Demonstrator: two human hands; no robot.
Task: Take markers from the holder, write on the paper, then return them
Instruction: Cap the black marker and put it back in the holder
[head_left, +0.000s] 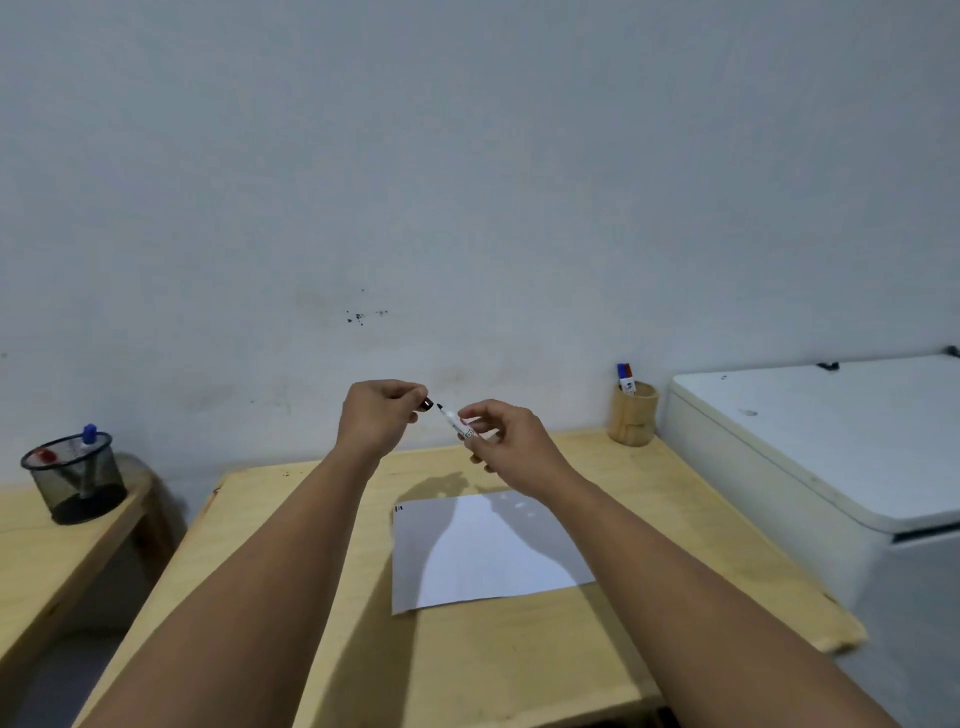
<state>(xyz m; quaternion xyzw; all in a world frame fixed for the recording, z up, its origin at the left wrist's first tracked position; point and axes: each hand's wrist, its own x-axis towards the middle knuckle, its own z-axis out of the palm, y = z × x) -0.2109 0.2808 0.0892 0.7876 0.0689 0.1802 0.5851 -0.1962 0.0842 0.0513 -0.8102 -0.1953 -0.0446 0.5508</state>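
Observation:
Both hands are raised above the wooden table. My right hand grips a white marker with its black tip bared and pointing up-left. My left hand pinches the marker's black cap, a small gap away from the tip. A white sheet of paper lies on the table below the hands, with a small black mark at its top left corner. A wooden holder at the table's far right corner contains a blue-capped and a red-capped marker.
A black mesh cup with a blue-capped marker and something red stands on a second wooden table at the left. A white box-like appliance borders the table's right side. A grey wall rises just behind.

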